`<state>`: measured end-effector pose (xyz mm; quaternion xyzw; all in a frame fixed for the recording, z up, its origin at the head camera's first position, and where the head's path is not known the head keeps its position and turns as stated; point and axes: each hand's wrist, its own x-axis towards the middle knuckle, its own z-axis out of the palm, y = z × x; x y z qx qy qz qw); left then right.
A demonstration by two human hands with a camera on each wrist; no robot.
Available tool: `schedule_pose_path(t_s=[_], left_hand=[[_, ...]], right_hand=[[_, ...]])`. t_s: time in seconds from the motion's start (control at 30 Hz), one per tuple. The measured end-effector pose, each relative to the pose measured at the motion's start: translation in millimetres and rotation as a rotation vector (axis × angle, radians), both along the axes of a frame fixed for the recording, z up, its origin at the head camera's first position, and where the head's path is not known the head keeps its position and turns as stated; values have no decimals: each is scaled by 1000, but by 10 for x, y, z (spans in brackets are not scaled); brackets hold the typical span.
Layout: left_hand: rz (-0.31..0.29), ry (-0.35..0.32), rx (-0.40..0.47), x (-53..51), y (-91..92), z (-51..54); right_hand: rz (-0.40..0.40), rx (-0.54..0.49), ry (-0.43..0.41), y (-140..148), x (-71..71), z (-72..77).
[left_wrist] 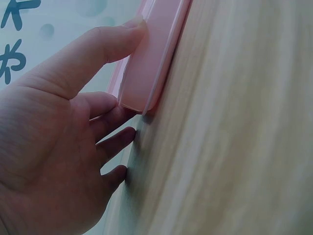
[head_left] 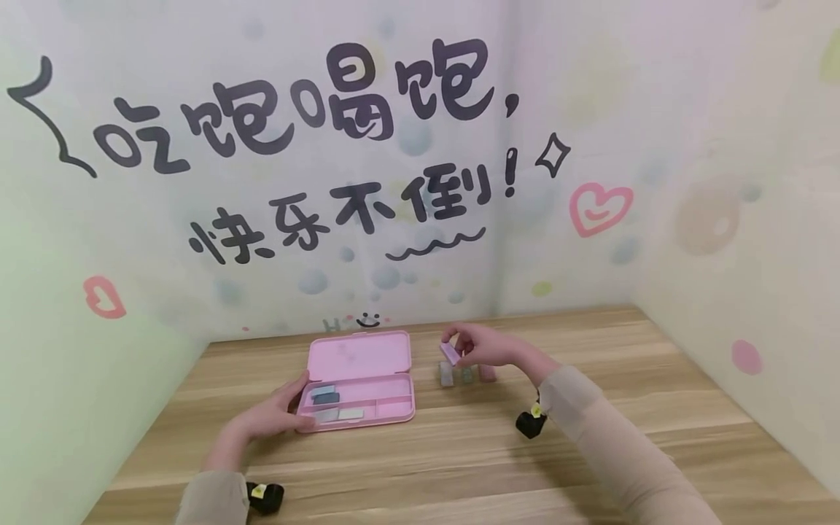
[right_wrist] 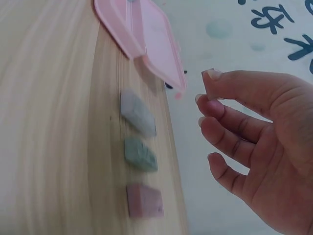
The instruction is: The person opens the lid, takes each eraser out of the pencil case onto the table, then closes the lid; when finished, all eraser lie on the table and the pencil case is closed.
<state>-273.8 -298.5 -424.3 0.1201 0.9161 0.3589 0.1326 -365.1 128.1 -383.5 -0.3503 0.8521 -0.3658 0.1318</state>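
Note:
A pink pencil case (head_left: 394, 408) lies on the table with its lid (head_left: 359, 356) folded back. My left hand (head_left: 269, 415) grips its left end, thumb on the near side, fingers at the far side. Inside, a light blue block (head_left: 323, 391) and a dark blue block (head_left: 326, 399) occupy the long rear compartment; a grey block (head_left: 326, 415) and a whitish block (head_left: 351, 413) lie in front. Right of the case, my right hand (head_left: 485, 345) pinches a small purple block (head_left: 450, 354) between thumb and fingers, above the table; the fingers partly hide it in the right wrist view.
Under and beside my right hand stand a greyish block (right_wrist: 138, 113), a green block (right_wrist: 141, 154) and a dusky pink block (right_wrist: 145, 200) in a row. Wood-grain table (head_left: 420, 474) lies in front. Printed wall sheets (head_left: 433, 284) close off the back and both sides.

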Motion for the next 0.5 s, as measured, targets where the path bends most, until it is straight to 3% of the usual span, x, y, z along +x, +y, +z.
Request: schedule_pose_path(t_s=[0.5], left_hand=[[-13, 14, -5, -15, -13, -15]], right_hand=[[-62, -36, -16, 512, 15, -116]])
